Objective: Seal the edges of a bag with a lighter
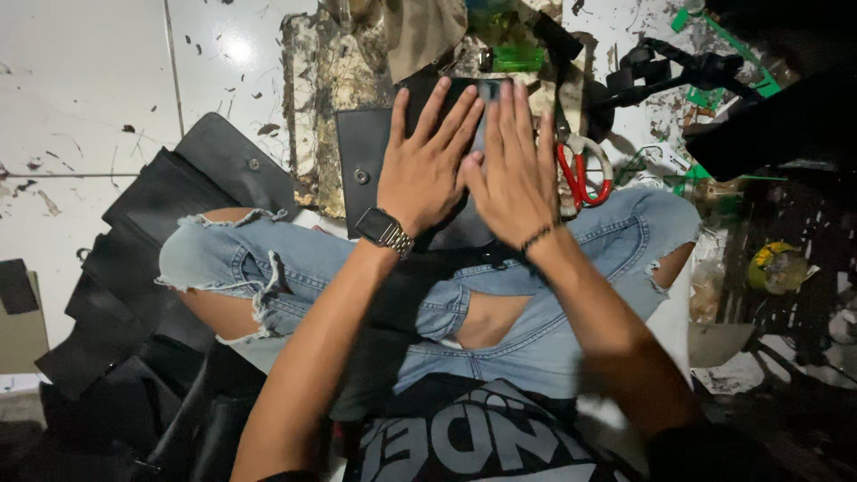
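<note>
Both palms flat on a black leather piece [370, 165], pressing it onto a stained work board [326, 98].

Leather sits under left hand [427, 165] and right hand [511, 165], fingers spread, nothing pinched. It looks thin, floppy, light, probably grippy; best taken by the free edge left of the left hand, near the snap stud [361, 176]. Red-handled scissors [582, 174] lie just right of the right hand; green lighter [516, 59] beyond the fingertips.
</note>
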